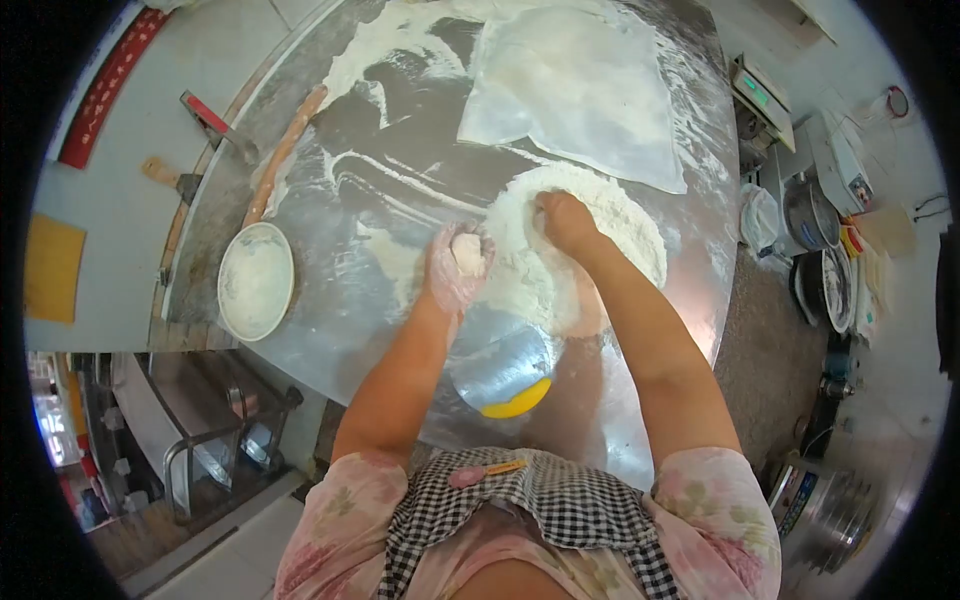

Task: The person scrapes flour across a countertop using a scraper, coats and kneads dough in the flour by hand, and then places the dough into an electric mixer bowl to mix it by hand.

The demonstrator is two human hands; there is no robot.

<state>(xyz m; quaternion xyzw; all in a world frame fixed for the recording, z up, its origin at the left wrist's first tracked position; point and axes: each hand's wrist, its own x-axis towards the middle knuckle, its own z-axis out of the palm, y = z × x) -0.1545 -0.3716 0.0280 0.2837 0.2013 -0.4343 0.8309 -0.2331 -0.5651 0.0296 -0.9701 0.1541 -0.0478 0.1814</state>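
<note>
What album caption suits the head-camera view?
Over a flour-dusted metal table, the left hand cradles a pale lump while the right hand touches heaped flour.

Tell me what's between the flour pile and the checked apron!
In the head view, a shiny, yellow-edged scraper lies between the flour pile and the checked apron, on the metal table.

Flour pile [625, 215] on table [335, 310], bowl [256, 282] to its left, sheet [575, 90] behind, scraper [503, 372] before.
</note>
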